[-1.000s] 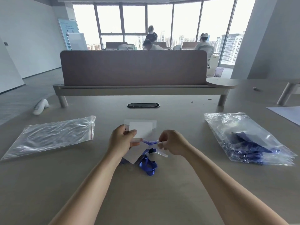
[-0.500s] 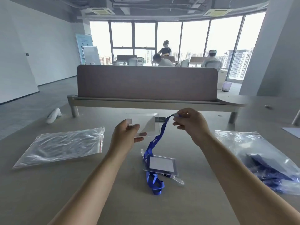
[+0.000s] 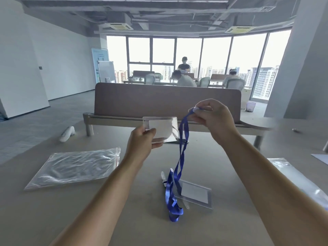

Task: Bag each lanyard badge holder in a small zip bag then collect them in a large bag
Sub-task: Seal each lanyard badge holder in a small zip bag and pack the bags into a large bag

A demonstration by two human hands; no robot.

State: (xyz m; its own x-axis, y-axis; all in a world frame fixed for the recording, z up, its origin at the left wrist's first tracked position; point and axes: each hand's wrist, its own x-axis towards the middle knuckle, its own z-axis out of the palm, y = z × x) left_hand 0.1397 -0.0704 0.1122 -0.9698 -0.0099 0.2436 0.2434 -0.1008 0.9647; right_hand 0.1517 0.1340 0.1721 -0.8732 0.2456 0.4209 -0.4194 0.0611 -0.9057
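Observation:
My left hand holds a clear badge holder with a white card upright above the table. My right hand pinches the top of a blue lanyard and holds it raised. The strap hangs down to the table, where its lower end lies bunched beside a second badge holder lying flat. A metal clip lies by the strap. A large clear zip bag lies flat on the left. The edge of another clear bag shows at the right.
A desk divider panel crosses the far side of the table. A black cable grommet sits behind the held holder. A white paper corner lies far right. People sit at desks by the windows.
My right hand has lifted the lanyard's end from the table to well above it, stretching the strap upward. My left hand has risen with the badge holder. The camera tilted up.

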